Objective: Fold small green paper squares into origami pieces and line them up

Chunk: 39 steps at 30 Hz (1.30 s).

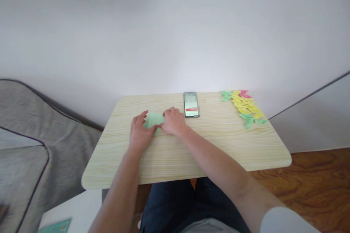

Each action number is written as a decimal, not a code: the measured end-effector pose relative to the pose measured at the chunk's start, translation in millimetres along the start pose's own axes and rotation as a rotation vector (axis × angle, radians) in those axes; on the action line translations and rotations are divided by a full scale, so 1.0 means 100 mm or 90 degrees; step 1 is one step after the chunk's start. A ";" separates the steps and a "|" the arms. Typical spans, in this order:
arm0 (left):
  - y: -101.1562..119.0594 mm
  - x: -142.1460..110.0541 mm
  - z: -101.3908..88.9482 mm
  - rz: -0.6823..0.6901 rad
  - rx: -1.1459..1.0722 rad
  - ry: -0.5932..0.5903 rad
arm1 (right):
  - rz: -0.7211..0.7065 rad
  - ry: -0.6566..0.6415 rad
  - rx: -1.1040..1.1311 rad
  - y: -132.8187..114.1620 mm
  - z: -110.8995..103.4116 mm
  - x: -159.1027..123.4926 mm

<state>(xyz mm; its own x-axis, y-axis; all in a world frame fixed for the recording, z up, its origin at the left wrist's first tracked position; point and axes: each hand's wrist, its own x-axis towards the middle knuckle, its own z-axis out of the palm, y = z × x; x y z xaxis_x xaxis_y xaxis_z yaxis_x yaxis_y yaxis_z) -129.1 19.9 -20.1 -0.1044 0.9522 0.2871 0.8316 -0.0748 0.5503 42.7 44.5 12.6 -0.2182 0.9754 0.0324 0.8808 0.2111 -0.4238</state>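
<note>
A pale green sheet of paper lies on the light wooden table, partly folded. My left hand rests on its left side, fingers stretched flat over it and thumb reaching toward the right. My right hand presses on the sheet's right edge with its fingers curled down onto the paper. The two hands nearly touch at the sheet's near corner. Much of the paper is hidden under the hands.
A phone lies just right of my right hand. Several folded paper pieces in green, yellow and pink sit at the table's far right corner. A grey sofa stands to the left. More green paper lies on a white surface below.
</note>
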 end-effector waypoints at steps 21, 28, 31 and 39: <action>0.04 0.19 -0.41 -0.110 -0.143 -0.110 | -0.027 -0.027 0.188 0.20 -0.03 -0.01; 0.58 -0.06 -0.59 -0.059 -0.371 -0.069 | 0.069 0.185 0.454 0.22 -0.25 -0.32; 0.83 -0.22 -0.61 -0.024 -0.481 -0.047 | 0.033 0.268 0.643 0.07 -0.45 -0.63; 1.19 -0.57 -0.66 0.075 -0.873 -0.277 | -0.068 0.057 0.916 -0.12 -0.95 -1.16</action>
<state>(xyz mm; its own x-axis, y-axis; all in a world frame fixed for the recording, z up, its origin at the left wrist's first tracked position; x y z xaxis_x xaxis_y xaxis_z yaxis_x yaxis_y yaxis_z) -60.6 -63.0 80.9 0.3054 0.9150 0.2635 -0.3711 -0.1405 0.9179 97.5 -65.4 100.3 -0.1802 0.9714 0.1548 -0.3275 0.0891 -0.9406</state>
